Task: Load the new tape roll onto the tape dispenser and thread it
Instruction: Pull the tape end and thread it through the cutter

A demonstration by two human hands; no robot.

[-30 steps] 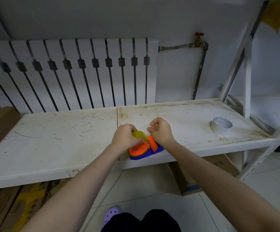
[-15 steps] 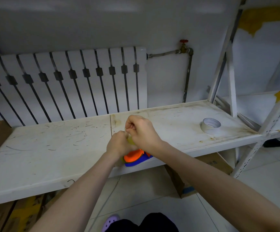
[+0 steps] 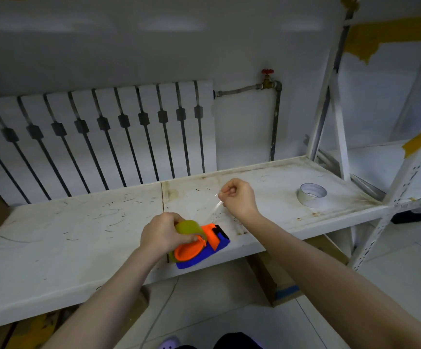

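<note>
Under the left hand sits the tape dispenser, orange on a blue base, resting at the front edge of the scuffed white table. That hand is clamped over the yellowish tape roll seated in the dispenser, its thumb pressed against the roll's near side and its fingers wrapped over the top. Up and to the right of it, the right hand is closed in a fist, pinching the free end of a clear tape strip between thumb and forefinger. The strip runs taut and slanting from the roll, above the dispenser's front end, up to that pinch; it is thin and glossy, hard to follow along its whole length. Whether it touches the black cutter end of the dispenser cannot be told. Well to the right of the right hand, a second roll, pale with a white core, lies flat on the table near the corner post of the white shelf frame. Beyond both hands, a white radiator lines the wall, with a pipe and red-handled valve beside it.
</note>
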